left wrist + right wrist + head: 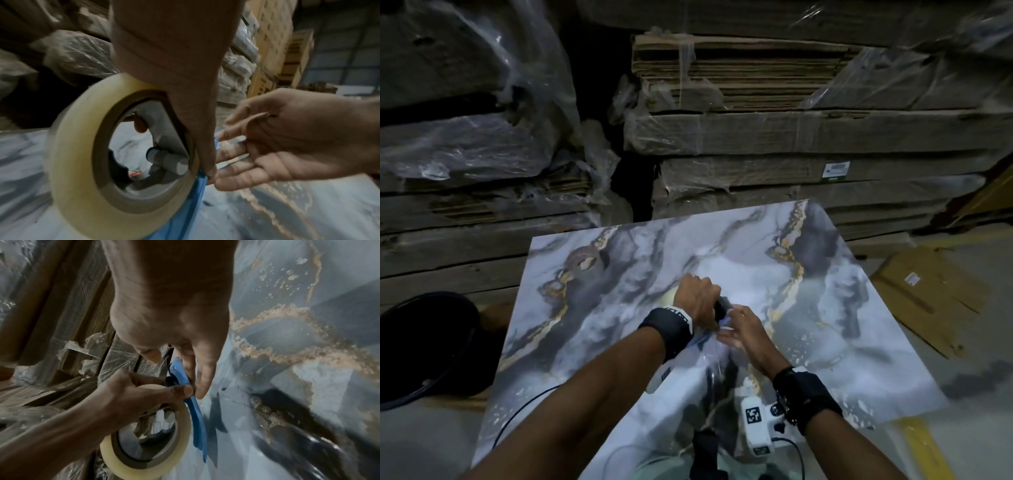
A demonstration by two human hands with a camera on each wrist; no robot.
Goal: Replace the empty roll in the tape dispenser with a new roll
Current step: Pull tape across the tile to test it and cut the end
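The new roll of clear tape (86, 162) sits against the blue tape dispenser (198, 421), held above the middle of the marbled surface (825, 308). My left hand (697, 299) grips the roll from the top, thumb (174, 390) hooked over its rim beside the blue frame, the other fingers curled round the far side. Through the brown core I can see the dispenser's grey roller (168, 160). My right hand (743, 330) comes in from the right, its fingers (202, 369) mostly straight and lying along the blue frame, touching it right beside my left thumb; whether they pinch it I cannot tell. Beyond the far edge of the surface stand stacks of flattened cardboard (756, 85) wrapped in plastic film. A dark round object (424, 346) lies on the floor to the left, and loose cardboard (928, 298) on the right.
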